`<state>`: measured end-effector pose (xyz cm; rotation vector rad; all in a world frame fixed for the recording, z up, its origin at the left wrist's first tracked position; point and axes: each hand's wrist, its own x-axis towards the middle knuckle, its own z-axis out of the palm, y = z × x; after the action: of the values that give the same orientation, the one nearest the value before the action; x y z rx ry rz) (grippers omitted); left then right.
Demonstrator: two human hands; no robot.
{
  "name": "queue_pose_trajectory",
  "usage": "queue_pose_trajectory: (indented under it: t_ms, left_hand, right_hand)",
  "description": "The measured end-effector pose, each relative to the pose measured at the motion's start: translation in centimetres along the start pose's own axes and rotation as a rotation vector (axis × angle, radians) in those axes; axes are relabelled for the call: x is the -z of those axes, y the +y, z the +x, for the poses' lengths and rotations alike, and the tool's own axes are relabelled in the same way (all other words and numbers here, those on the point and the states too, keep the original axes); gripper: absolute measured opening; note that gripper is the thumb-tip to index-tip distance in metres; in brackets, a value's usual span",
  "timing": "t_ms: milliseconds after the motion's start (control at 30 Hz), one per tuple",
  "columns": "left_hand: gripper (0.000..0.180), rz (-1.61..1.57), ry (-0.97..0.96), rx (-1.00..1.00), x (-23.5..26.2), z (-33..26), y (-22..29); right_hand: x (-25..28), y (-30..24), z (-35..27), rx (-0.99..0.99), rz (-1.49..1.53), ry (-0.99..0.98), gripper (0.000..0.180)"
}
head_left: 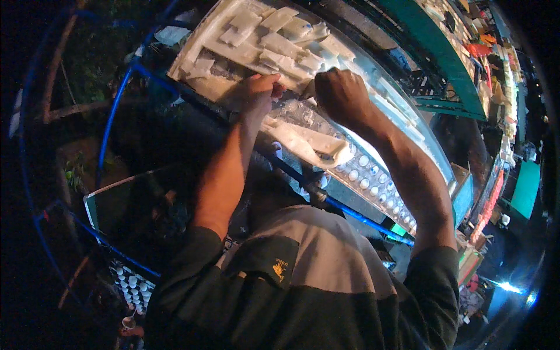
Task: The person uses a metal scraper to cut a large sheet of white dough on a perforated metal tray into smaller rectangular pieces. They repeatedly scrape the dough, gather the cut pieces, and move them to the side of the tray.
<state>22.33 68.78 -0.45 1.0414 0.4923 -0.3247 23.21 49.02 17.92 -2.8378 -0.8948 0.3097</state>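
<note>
Hands working over the counter [210, 87] | left hand [261, 87] pinching a white wrapped block [291, 69], right hand [341, 93] fisted on it | risk: stacked white packets [280, 44] are crowding close, a tug could be toppling them.

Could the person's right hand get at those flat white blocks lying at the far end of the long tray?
Probably yes. The right hand is already over the long tray, closed near its middle, and the flat white blocks lie just beyond it, uncovered, with nothing between. Its grip is hidden.
</note>
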Motion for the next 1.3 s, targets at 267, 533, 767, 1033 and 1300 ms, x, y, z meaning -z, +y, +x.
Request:
queue_pose_trajectory:
  t_ms: [267, 533, 767, 1033, 1300]
  left_hand:
    - [0.035, 0.139, -0.044, 0.021, 1.4, 0.4, 0.3]
    - [0.025, -0.028, -0.104, 0.007, 0.1, -3.3, 2.1]
    - [0.032, 0.152, 0.106, 0.129, -0.8, -1.1, 1.3]
    - [0.026, 0.058, -0.196, 0.219, 2.7, 0.6, 1.3]
    - [0.034, 1.520, -0.200, -1.419, -2.3, 0.9, 5.1]
  right_hand:
    - [0.8, 1.2, -0.1, -0.136, 0.140, -0.058, 0.016]
    - [1.9, -0.4, 0.8, -0.191, 0.070, -0.108, 0.016]
    - [0.9, -1.4, 1.6, -0.161, -0.009, -0.166, 0.012]
    - [-0.7, -0.9, 5.5, -0.061, -0.053, -0.102, 0.018]
    - [-7.4, 0.8, -7.6, -0.387, 0.403, 0.071, 0.017]
